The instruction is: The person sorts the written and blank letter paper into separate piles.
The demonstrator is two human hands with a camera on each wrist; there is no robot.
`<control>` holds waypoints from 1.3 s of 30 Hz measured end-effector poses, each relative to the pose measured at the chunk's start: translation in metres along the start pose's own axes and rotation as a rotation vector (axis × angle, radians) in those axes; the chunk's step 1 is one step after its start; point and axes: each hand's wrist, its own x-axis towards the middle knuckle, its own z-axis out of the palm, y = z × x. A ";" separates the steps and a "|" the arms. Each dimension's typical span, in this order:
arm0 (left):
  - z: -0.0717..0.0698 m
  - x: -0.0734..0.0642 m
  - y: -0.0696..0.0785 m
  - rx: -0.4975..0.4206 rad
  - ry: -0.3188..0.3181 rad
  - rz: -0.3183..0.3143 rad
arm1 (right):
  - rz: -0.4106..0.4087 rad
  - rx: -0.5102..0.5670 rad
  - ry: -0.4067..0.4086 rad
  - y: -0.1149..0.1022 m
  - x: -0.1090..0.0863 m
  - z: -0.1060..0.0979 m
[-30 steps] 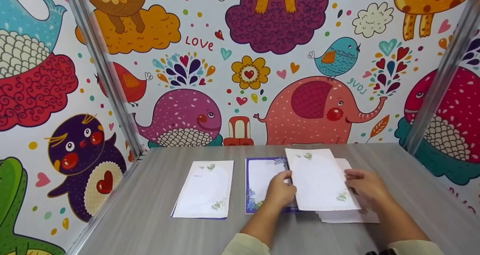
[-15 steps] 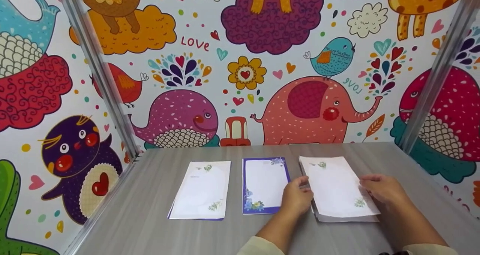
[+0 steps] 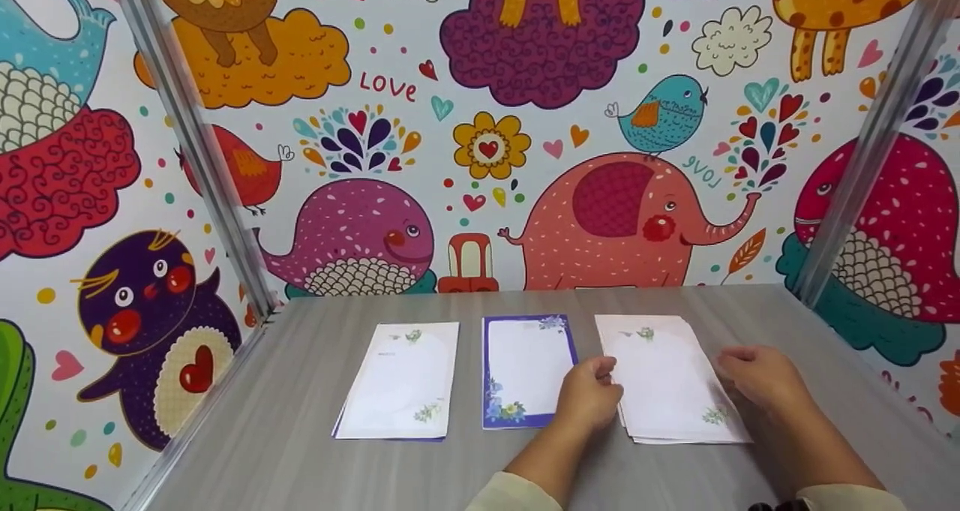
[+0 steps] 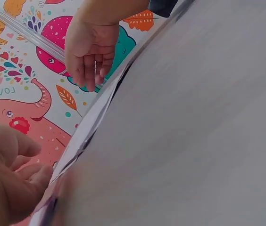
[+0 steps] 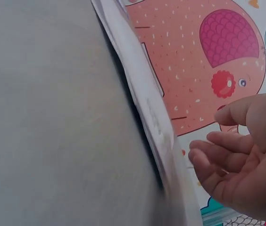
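On the right of the table lies a stack of white floral paper sheets (image 3: 660,387), its edges slightly uneven. Beside its left edge is my left hand (image 3: 591,395), fingers loosely bent; in the left wrist view this left hand (image 4: 10,174) holds nothing. My right hand (image 3: 766,380) hovers just off the stack's right edge. Its fingers are relaxed and apart in the right wrist view, where the right hand (image 5: 246,162) has nothing between thumb and fingers. A blue-bordered sheet (image 3: 525,368) with printed flowers lies left of the left hand.
Farther left lies another pile of white floral sheets (image 3: 401,383), a blue edge showing beneath. The grey wood-grain table (image 3: 277,391) meets a cartoon-printed wall (image 3: 480,218) at the back, with metal posts (image 3: 202,143) at the corners.
Both hands have moved right and down with the top white sheet, laid it on the right stack and let go. The blue-bordered sheet, partly covered before, now shows more fully.
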 end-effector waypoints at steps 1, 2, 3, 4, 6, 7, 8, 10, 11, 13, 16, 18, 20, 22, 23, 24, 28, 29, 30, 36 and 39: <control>-0.002 0.001 0.000 -0.002 0.007 0.013 | -0.007 0.026 -0.011 -0.004 -0.002 0.003; -0.005 0.002 -0.001 0.004 0.013 0.029 | -0.032 0.038 -0.024 -0.008 -0.003 0.006; -0.009 0.004 -0.002 0.007 0.022 0.044 | -0.060 0.050 -0.037 -0.013 -0.005 0.010; -0.014 0.005 -0.002 0.011 0.030 0.053 | -0.095 0.048 -0.048 -0.017 -0.007 0.015; -0.025 0.008 -0.004 0.023 0.045 0.071 | -0.174 0.034 -0.073 -0.028 -0.011 0.026; -0.032 0.010 -0.005 0.029 0.055 0.072 | -0.213 0.015 -0.083 -0.032 -0.013 0.030; -0.039 0.012 -0.006 0.035 0.065 0.072 | -0.248 -0.002 -0.088 -0.037 -0.015 0.036; -0.055 0.015 -0.009 0.048 0.093 0.077 | -0.279 -0.007 -0.100 -0.046 -0.016 0.047; -0.064 0.017 -0.011 0.054 0.107 0.071 | -0.295 -0.003 -0.107 -0.051 -0.016 0.053; -0.080 0.021 -0.014 0.057 0.139 0.060 | -0.315 0.008 -0.116 -0.059 -0.016 0.065; -0.103 0.024 -0.020 0.068 0.163 0.024 | -0.337 0.021 -0.120 -0.071 -0.014 0.082; -0.116 0.025 -0.023 0.072 0.165 -0.016 | -0.333 0.026 -0.115 -0.079 -0.015 0.094; -0.129 0.024 -0.026 0.090 0.166 -0.055 | -0.340 0.035 -0.113 -0.086 -0.016 0.106; -0.139 0.024 -0.029 0.099 0.171 -0.093 | -0.333 0.045 -0.113 -0.094 -0.018 0.118; -0.143 0.024 -0.030 0.102 0.174 -0.102 | -0.333 0.052 -0.117 -0.097 -0.019 0.124; -0.147 0.024 -0.031 0.103 0.179 -0.110 | -0.339 0.061 -0.125 -0.101 -0.020 0.129; -0.161 0.024 -0.033 0.106 0.201 -0.128 | -0.365 0.068 -0.140 -0.114 -0.023 0.150; -0.163 0.024 -0.033 0.110 0.200 -0.134 | -0.382 0.058 -0.140 -0.116 -0.024 0.154; -0.165 0.025 -0.033 0.117 0.194 -0.138 | -0.410 0.041 -0.140 -0.116 -0.025 0.158; -0.170 0.021 -0.035 0.259 0.020 -0.179 | -0.508 -0.103 -0.160 -0.106 -0.024 0.167; -0.172 0.019 -0.038 0.332 -0.073 -0.191 | -0.495 -0.156 -0.198 -0.102 -0.024 0.166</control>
